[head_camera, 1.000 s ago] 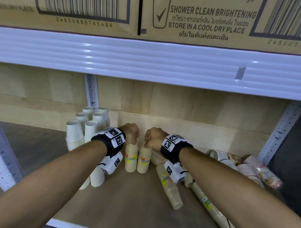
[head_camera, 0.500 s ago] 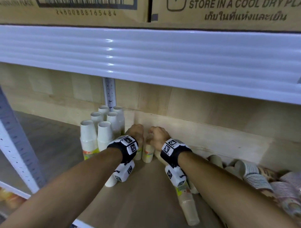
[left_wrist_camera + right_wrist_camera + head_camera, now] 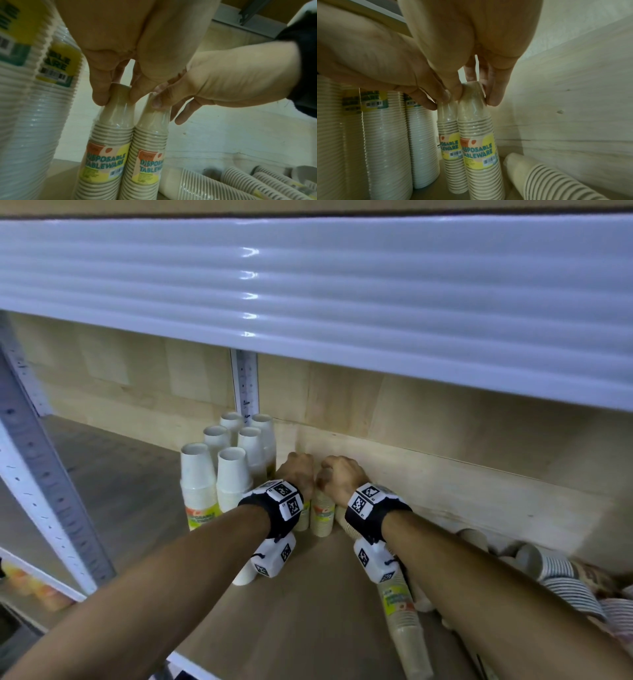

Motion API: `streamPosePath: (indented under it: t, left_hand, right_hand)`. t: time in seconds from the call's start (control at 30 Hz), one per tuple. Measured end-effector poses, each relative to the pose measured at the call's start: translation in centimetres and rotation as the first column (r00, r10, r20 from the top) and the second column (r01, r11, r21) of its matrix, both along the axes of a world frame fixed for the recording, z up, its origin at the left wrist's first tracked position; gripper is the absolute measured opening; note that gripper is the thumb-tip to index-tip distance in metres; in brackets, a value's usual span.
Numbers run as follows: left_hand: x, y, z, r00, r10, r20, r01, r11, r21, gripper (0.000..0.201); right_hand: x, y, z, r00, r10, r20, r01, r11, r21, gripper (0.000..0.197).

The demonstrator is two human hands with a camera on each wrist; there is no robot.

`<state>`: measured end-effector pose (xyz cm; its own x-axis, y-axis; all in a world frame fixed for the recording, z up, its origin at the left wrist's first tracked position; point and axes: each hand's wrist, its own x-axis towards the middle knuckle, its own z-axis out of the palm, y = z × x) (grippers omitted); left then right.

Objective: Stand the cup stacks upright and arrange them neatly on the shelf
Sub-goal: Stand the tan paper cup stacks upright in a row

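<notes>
Two wrapped beige cup stacks with "Disposable Tableware" labels stand upright side by side near the back wall. My left hand (image 3: 298,470) pinches the top of the left stack (image 3: 106,155). My right hand (image 3: 339,474) pinches the top of the right stack (image 3: 479,155). In the head view the hands hide the stack tops, and only the lower part of the right stack (image 3: 322,518) shows well. Just left of them stands a group of upright white cup stacks (image 3: 233,470). Another beige stack (image 3: 407,628) lies on its side under my right forearm.
More beige stacks (image 3: 214,185) lie toppled to the right, with striped cup stacks (image 3: 561,587) heaped further right. The upper shelf's white beam (image 3: 308,285) hangs low overhead. A grey upright post (image 3: 44,474) stands at the left. Bare shelf board (image 3: 301,611) lies between my forearms.
Both hands have carried the two beige stacks further back toward the wall, beside the white stacks. The head view has dropped lower and shifted left.
</notes>
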<state>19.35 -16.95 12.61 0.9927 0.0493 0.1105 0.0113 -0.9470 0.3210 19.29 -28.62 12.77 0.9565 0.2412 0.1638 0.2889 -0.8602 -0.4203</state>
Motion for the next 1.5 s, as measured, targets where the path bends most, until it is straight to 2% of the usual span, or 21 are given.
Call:
streamPosePath:
  t: [0.13, 0.3, 0.4, 0.53, 0.63, 0.73, 0.77, 0.83, 0.87, 1.03, 1.17, 1.27, 1.3, 1.4, 1.5]
  left_hand:
    - [-0.7, -0.4, 0.9, 1.0, -0.011, -0.014, 0.011, 1.0, -0.026, 0.039]
    - [-1.3, -0.8, 2.7, 0.997, -0.029, 0.068, 0.034, 0.998, -0.062, 0.048]
    - [-1.5, -1.0, 4.2, 0.987, -0.137, 0.09, 0.149, 0.978, -0.144, 0.053]
    - [-1.8, -2.1, 5.2, 0.929, -0.358, 0.098, 0.37, 0.912, -0.179, 0.051]
    - [-1.6, -3.6, 4.3, 0.886, -0.463, 0.031, 0.46, 0.868, -0.186, 0.048]
    - [-1.3, -5.2, 2.2, 0.845, -0.526, -0.097, 0.511, 0.847, -0.147, 0.048]
    - [-1.2, -5.7, 1.3, 0.83, -0.543, -0.131, 0.531, 0.84, -0.117, 0.05]
    - [-1.0, -6.6, -0.4, 0.804, -0.566, -0.183, 0.565, 0.823, -0.061, 0.055]
    - [-0.9, -7.1, -1.2, 0.796, -0.571, -0.202, 0.576, 0.817, -0.037, 0.057]
    - [-0.1, -8.7, -4.2, 0.77, -0.571, -0.283, 0.601, 0.799, 0.022, 0.064]
    - [0.9, -9.3, -6.5, 0.776, -0.572, -0.266, 0.6, 0.799, 0.03, 0.051]
    - [1.5, -10.2, -8.1, 0.791, -0.556, -0.255, 0.589, 0.805, 0.07, 0.012]
    - [1.2, -10.3, -8.1, 0.795, -0.551, -0.253, 0.58, 0.813, 0.05, 0.007]
    - [0.8, -10.2, -8.0, 0.814, -0.504, -0.288, 0.532, 0.847, 0.021, 0.013]
    - [0.3, -10.2, -7.7, 0.826, -0.478, -0.298, 0.533, 0.835, 0.136, 0.011]
  right_hand:
    - [-0.6, -0.4, 0.4, 0.999, -0.017, -0.037, 0.018, 1.0, 0.023, 0.026]
    - [-1.8, -1.6, 1.1, 0.997, -0.05, -0.055, 0.052, 0.998, 0.028, 0.04]
    - [-2.6, -3.2, 1.2, 0.99, -0.108, -0.095, 0.11, 0.994, 0.008, 0.05]
    - [-4.6, -5.5, 1.2, 0.967, -0.199, -0.16, 0.202, 0.979, 0.002, 0.056]
    - [-6.3, -7.3, 0.6, 0.949, -0.272, -0.16, 0.271, 0.962, -0.03, 0.049]
    - [-7.9, -8.9, -0.5, 0.927, -0.32, -0.195, 0.307, 0.947, -0.094, 0.045]
    - [-8.5, -9.4, -0.9, 0.923, -0.321, -0.211, 0.306, 0.946, -0.104, 0.04]
    - [-9.9, -10.3, -1.6, 0.911, -0.334, -0.242, 0.314, 0.942, -0.118, 0.016]
    - [-10.5, -10.7, -2.1, 0.903, -0.343, -0.258, 0.316, 0.938, -0.143, 0.015]
    - [-13.4, -11.4, -4.1, 0.891, -0.381, -0.248, 0.336, 0.919, -0.206, 0.039]
    - [-15.6, -11.5, -5.4, 0.856, -0.376, -0.355, 0.329, 0.926, -0.187, 0.035]
    - [-16.4, -11.3, -6.9, 0.837, -0.409, -0.363, 0.356, 0.912, -0.205, 0.049]
    - [-16.5, -11.3, -7.5, 0.837, -0.417, -0.354, 0.362, 0.907, -0.213, 0.057]
    - [-17.3, -11.4, -8.0, 0.818, -0.447, -0.362, 0.412, 0.895, -0.174, 0.061]
    - [-17.9, -12.1, -8.4, 0.79, -0.44, -0.427, 0.411, 0.897, -0.164, 0.07]
